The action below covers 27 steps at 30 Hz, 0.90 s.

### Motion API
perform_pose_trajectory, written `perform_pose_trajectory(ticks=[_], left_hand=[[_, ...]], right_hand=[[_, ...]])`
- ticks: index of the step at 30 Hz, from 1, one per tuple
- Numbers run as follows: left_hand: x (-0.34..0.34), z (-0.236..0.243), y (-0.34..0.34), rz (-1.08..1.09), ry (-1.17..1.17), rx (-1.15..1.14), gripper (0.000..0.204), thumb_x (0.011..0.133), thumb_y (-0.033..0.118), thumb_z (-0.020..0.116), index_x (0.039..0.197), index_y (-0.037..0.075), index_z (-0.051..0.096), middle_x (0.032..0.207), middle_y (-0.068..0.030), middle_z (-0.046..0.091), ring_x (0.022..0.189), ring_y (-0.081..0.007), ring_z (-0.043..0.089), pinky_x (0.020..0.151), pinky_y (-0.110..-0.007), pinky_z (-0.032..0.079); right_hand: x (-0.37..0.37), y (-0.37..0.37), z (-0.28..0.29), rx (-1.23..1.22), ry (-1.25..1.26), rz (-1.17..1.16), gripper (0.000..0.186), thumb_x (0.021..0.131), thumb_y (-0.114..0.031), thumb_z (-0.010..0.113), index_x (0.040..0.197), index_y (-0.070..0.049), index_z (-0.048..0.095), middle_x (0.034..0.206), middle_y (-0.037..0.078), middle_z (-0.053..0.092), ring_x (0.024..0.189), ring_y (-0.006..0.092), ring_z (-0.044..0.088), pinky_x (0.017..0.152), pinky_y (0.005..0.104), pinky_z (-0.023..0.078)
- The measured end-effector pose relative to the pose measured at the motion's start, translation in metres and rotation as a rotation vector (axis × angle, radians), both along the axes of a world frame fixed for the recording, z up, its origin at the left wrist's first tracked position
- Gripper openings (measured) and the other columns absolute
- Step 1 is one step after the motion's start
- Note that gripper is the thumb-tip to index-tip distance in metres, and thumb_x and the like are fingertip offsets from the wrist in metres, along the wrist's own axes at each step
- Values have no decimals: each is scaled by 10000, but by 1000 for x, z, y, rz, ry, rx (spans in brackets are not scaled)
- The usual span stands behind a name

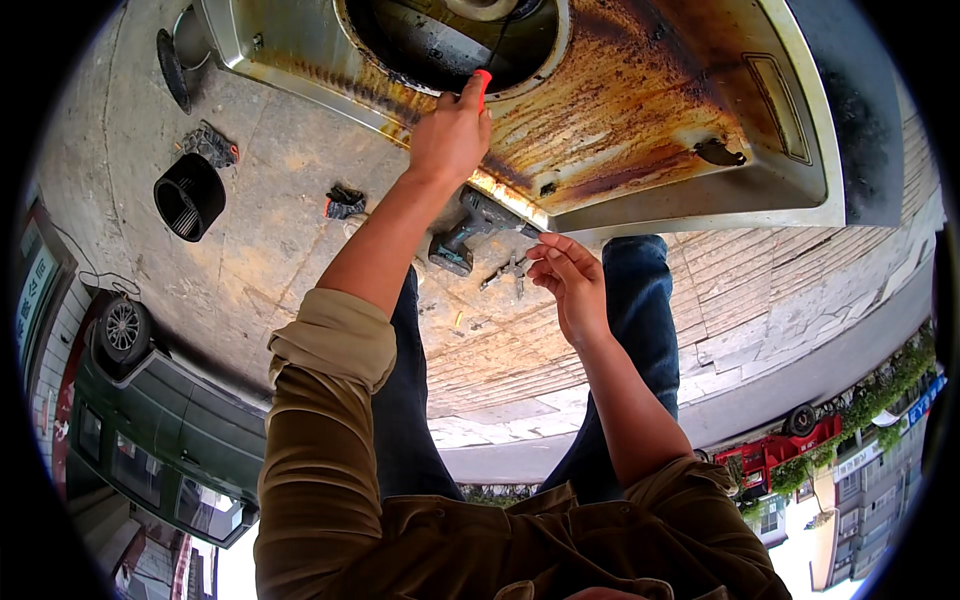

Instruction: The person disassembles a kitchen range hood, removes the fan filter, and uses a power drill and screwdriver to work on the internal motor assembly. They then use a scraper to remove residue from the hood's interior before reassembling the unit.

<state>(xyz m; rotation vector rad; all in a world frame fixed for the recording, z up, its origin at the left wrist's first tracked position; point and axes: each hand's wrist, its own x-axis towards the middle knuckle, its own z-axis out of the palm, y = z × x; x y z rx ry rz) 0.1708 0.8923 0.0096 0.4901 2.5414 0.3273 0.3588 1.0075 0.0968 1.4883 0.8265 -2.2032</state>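
My left hand (452,135) is closed around the red handle (485,82) of what looks like a screwdriver. Its thin dark shaft reaches into the round opening (568,50) of a greasy metal range hood (630,110). Brown grease and rust-coloured stains streak the hood's inside. My right hand (572,285) hovers below the hood's near edge, thumb and fingertips pinched together; anything between them is too small to make out. Close to those fingers, a cordless drill (462,235) lies on the ground, its tip pointing toward them. A small metal tool (510,273) lies beside the drill.
A black blower wheel (190,197) stands on the concrete at left. Dark gloves (345,201) lie nearer, with another dark crumpled item (210,145) farther off. A round black-rimmed part (172,70) is at far left. Parked vehicles include a green one (165,420) and a red one (785,450).
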Motion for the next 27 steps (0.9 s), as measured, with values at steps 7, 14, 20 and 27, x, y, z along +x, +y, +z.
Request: perform_pose_trajectory(ticks=[7,14,20,27], left_hand=[[-29,6,-7,-214,81,-105,464,821,144,535,1273,212,455,814,-134,543,630,-333,592,560,-428,492],[-60,13,2,-273,89,-78,391,787,166,555,1177,191,551,796,-138,561,639,-328,596,569,-425,491],[-50,8,-4,-187,93,-83,359,777,199,573,1136,223,574,746,-144,570,605,-343,593,562,-434,494],[-41,5,6,-206,171,-116,355,775,195,583,1130,202,583,737,-141,574,581,-332,589,545,-429,493]], right_hand=[[-3,1,1,7,1,12,207,879,-116,514,1053,-18,569,910,79,623,720,124,590,664,233,449],[-23,26,15,196,109,80,190,881,-82,498,1039,0,564,908,76,625,716,122,585,666,235,437],[-118,192,85,1573,534,103,273,917,-101,433,1118,37,557,1091,162,595,1008,213,567,910,340,425],[-196,281,97,1897,76,915,458,920,-433,421,1213,-104,545,1192,151,554,1129,249,519,955,306,364]])
